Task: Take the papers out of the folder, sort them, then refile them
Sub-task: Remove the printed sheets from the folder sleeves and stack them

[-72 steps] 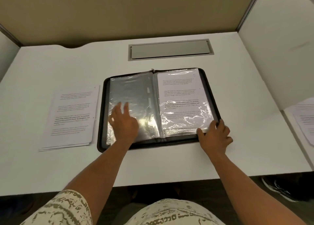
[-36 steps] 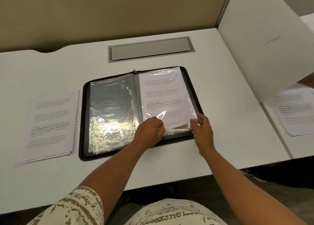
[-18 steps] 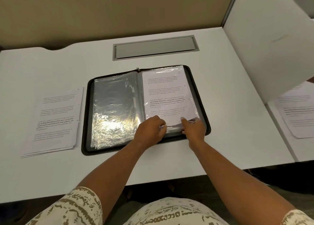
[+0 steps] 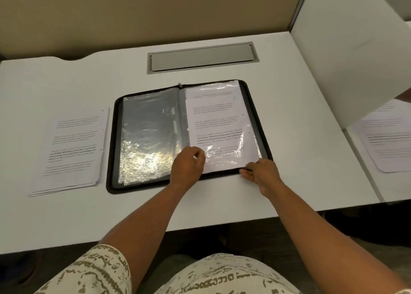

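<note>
A black zip folder (image 4: 255, 102) lies open on the white desk, with shiny clear sleeves on both halves. The left sleeve (image 4: 149, 133) looks empty. A printed sheet (image 4: 218, 124) lies on the right half, its lower part under crinkled plastic. My left hand (image 4: 188, 166) pinches the plastic sleeve at the sheet's lower left. My right hand (image 4: 260, 173) pinches the sheet's lower right corner at the folder's front edge. A stack of printed papers (image 4: 73, 147) lies on the desk left of the folder.
A grey cable hatch (image 4: 202, 57) is set into the desk behind the folder. A white divider panel (image 4: 355, 49) stands at the right; beyond it more printed sheets (image 4: 387, 138) lie on the neighbouring desk. A beige partition closes the back.
My left hand left the empty left sleeve and came to the right page's lower edge. My right hand moved back to the lower right corner; the sheet's bottom edge now lies over the folder's front rim.
</note>
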A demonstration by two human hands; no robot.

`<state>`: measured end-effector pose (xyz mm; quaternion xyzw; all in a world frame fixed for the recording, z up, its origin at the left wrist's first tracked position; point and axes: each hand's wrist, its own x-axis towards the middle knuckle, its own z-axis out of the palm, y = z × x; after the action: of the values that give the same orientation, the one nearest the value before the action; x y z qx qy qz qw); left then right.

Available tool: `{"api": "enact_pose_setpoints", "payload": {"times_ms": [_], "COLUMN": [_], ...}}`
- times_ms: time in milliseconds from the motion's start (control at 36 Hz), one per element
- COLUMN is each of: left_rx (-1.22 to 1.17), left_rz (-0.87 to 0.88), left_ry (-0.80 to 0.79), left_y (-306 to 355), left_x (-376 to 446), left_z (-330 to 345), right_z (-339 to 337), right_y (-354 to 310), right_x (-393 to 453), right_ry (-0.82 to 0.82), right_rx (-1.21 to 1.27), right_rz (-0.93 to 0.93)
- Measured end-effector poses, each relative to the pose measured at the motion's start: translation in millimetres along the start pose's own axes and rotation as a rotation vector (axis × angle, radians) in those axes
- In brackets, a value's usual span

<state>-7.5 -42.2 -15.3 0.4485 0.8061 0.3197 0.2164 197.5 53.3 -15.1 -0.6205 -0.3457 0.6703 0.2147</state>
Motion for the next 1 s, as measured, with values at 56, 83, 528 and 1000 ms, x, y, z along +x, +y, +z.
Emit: {"api": "enact_pose_setpoints", "payload": {"times_ms": [56,83,528,1000], "left_rx": [-0.039,-0.052,-0.393,-0.684], "left_rz": [-0.024,-0.032,-0.464,-0.628], "left_ry": [0.017,0.025,0.045,-0.255], "left_y": [-3.9,-6.0,-18.8,-25.2], "left_x": [-3.2,-5.4,-62.3,-132.2], "left_z": [-0.2,0.0,-10.3,-30.4], "right_z": [-5.2,-7.6,-16.1,-56.0], "right_y": [4.8,7.4,45.7,46.6], "right_x": [-4.2,-6.3,-70.0,-123.8], "right_ry": [0.003,0.01,-0.089,-0.067], "right_rx": [0.033,0.046,0.129,0.037], "right_rz": [0.028,0.044,0.169,0.164]}}
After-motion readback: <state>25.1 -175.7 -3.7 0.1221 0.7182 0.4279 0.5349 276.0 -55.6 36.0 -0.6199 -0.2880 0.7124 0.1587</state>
